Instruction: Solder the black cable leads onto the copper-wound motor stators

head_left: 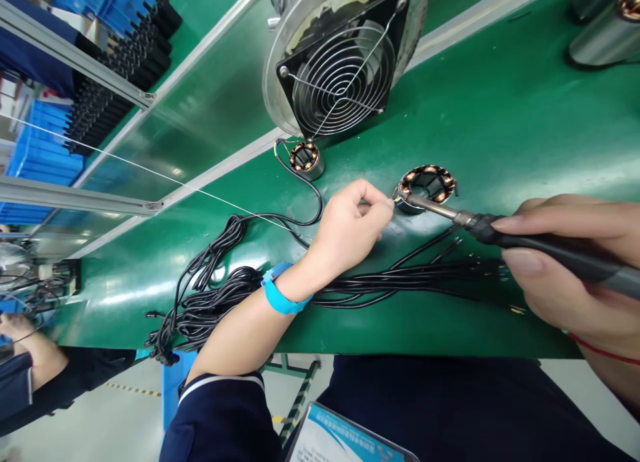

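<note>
My right hand [565,262] is closed round the dark handle of a soldering iron [505,237], whose metal tip rests on the near rim of a copper-wound stator [427,185] lying on the green bench. My left hand [350,225], with a blue wrist strap [280,292], pinches a thin solder wire [150,172] at the stator's left edge, right next to the iron's tip. A bundle of black cables [400,279] runs under both hands.
A second stator [304,159] with a black lead lies further back. Behind it stands a round metal fan housing with a wire grille [345,75]. Coiled black cables [210,295] sit at the left. Another person's arm [30,355] shows at the far left.
</note>
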`<action>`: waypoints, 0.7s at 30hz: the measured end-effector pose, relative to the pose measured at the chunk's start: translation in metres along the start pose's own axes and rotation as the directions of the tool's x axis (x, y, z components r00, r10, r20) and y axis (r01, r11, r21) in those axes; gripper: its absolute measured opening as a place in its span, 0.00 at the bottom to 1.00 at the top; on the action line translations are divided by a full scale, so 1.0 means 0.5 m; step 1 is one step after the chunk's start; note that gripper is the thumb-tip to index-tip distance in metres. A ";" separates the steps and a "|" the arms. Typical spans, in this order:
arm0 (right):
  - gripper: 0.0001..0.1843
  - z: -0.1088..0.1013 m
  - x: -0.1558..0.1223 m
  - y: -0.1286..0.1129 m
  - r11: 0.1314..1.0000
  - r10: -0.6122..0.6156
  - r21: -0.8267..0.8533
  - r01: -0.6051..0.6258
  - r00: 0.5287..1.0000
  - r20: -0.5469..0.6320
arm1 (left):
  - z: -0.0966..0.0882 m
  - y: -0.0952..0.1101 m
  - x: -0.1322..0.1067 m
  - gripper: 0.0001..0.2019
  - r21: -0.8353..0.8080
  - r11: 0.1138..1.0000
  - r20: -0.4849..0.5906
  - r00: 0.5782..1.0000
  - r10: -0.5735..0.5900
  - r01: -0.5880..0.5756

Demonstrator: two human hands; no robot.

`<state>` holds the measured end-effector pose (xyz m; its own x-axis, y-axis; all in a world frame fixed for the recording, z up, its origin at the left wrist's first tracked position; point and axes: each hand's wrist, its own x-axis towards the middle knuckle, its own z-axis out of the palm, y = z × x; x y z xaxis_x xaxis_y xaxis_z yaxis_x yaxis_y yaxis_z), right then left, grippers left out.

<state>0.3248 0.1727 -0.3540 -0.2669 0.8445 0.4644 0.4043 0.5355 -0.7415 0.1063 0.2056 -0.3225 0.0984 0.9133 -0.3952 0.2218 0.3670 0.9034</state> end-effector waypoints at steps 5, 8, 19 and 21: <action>0.04 0.006 0.000 0.000 0.997 -0.066 -0.042 0.064 0.996 -0.059 | 0.000 -0.003 0.003 0.08 -0.036 0.999 -0.008 1.000 0.018 -0.018; 0.04 0.004 -0.004 0.005 0.998 -0.038 -0.053 0.036 0.998 -0.045 | 0.000 -0.002 0.004 0.08 -0.047 0.999 -0.012 1.000 0.001 -0.002; 0.08 0.011 0.007 -0.007 0.997 -0.054 -0.068 0.049 0.995 -0.081 | 0.002 0.001 0.003 0.09 -0.068 0.997 -0.006 0.999 -0.042 0.042; 0.10 0.010 0.018 -0.015 0.988 -0.069 -0.139 0.063 0.997 -0.038 | 0.002 0.001 0.003 0.09 -0.068 0.997 -0.008 0.999 -0.046 0.045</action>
<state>0.3149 0.1764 -0.3466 -0.2609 0.8055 0.5321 0.5043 0.5838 -0.6363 0.1076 0.2068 -0.3228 0.0808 0.8968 -0.4350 0.1592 0.4192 0.8938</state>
